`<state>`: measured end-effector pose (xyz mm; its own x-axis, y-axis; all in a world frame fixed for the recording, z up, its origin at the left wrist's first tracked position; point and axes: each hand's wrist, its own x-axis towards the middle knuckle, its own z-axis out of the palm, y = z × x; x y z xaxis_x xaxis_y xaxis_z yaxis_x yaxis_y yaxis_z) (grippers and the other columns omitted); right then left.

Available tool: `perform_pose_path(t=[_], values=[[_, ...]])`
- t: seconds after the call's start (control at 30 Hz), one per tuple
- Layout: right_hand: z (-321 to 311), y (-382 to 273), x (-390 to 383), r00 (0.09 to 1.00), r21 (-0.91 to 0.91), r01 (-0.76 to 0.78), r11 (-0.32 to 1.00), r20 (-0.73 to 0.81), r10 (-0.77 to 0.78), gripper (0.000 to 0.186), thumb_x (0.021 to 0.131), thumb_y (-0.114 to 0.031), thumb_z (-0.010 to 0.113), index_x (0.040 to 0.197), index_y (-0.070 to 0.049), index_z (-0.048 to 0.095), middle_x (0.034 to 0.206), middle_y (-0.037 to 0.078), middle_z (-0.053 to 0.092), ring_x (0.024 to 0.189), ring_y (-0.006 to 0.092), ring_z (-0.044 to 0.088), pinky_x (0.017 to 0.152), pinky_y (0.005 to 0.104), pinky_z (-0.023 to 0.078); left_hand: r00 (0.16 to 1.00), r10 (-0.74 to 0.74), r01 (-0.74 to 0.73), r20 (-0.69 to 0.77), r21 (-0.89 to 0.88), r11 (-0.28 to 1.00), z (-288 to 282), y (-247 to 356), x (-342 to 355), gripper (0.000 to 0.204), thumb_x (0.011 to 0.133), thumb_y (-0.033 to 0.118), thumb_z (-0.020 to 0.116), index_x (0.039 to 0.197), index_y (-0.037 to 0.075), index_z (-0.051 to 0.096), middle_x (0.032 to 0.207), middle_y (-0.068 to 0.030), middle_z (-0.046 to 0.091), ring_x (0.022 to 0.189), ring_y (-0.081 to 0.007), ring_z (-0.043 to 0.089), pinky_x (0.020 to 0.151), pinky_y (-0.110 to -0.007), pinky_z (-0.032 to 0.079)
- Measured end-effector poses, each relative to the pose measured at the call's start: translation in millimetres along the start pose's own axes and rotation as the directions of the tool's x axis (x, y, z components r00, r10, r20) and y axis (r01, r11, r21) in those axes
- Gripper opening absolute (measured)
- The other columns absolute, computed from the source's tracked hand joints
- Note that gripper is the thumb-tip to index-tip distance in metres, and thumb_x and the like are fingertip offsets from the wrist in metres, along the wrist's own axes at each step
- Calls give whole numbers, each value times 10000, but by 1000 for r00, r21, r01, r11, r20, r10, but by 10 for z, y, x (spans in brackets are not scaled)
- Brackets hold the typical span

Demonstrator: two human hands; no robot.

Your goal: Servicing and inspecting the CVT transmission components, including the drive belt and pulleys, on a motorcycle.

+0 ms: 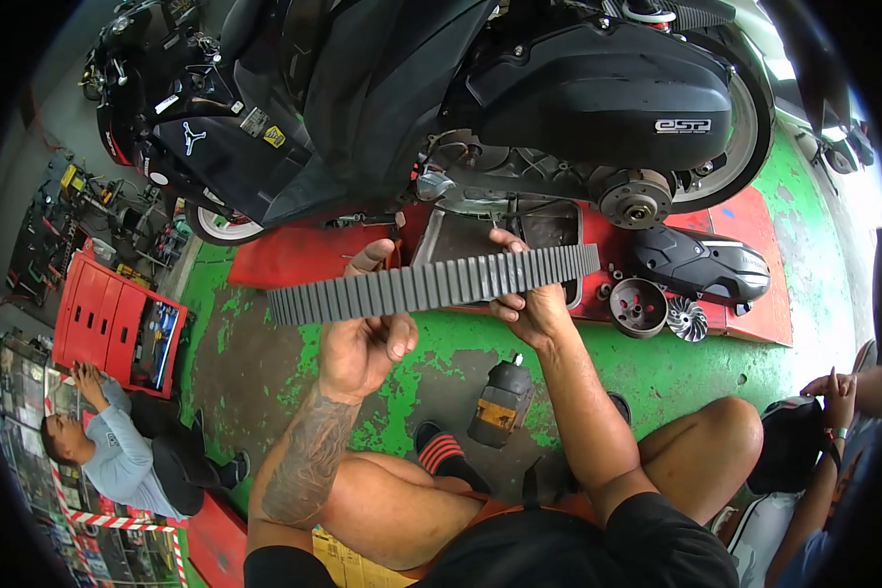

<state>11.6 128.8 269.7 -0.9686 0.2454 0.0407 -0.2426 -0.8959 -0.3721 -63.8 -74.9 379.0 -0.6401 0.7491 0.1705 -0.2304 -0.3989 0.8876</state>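
Via remote, I had L grip (351,351) & R grip (536,316) curled shut on ribbed belt (431,285), nr side of scooter (598,108).

Carries, on the red platform (294,257), a tray (451,235) beyond the right hand (531,316), plus a cover (701,263), drum (639,308) and fan (687,319) to that hand's right, and, on the green floor (441,359), a bottle (500,406) below it.

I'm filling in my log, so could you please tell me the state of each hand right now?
Left hand: holding the belt, its grip partly hidden behind it.
Right hand: holding the same belt, nearer its right end.
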Motion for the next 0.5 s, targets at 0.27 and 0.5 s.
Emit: perform_pose_path(t=[0.27,0.5], values=[[-114,106,85,999,-117,-29,993,15,31,349,1031,-361,531,1302,-141,536,769,-54,463,528,48,352,460,224,322,993,-51,47,111,42,998,119,-26,19,568,1017,322,540,1462,44,321,906,-125,682,507,-132,573,532,-269,491],[-81,180,100,990,-212,-51,976,-136,22,341,1030,-340,536,1295,-125,527,702,-78,451,493,29,342,437,207,296,990,-64,55,126,71,996,58,-79,10,596,1003,319,578,1461,36,323,1029,-154,700,522,-141,581,531,-271,488]])
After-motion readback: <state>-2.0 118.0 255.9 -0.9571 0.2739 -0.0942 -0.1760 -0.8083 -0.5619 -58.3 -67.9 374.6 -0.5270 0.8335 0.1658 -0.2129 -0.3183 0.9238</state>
